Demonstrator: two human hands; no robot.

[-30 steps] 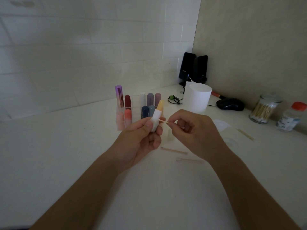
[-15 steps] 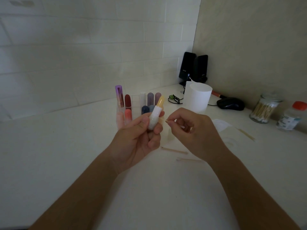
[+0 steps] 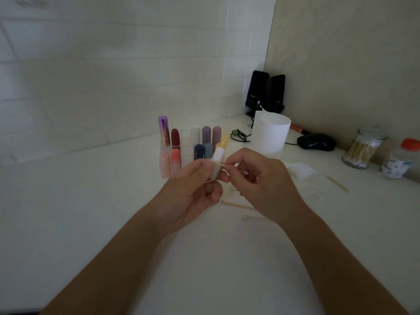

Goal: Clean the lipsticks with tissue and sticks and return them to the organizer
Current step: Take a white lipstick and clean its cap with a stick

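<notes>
Left hand (image 3: 193, 189): grips white lipstick (image 3: 218, 155), just in front of organizer (image 3: 186, 144).
Right hand (image 3: 259, 180): pinches stick (image 3: 221, 164); tip touches lipstick.

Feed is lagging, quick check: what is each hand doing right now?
Left hand: closed around the yellow-topped lipstick.
Right hand: pinching a thin stick, its tip at the lipstick.

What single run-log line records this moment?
left hand: holds lipstick | right hand: pinches stick, tip at lipstick | organizer: behind hands, partly filled
</notes>
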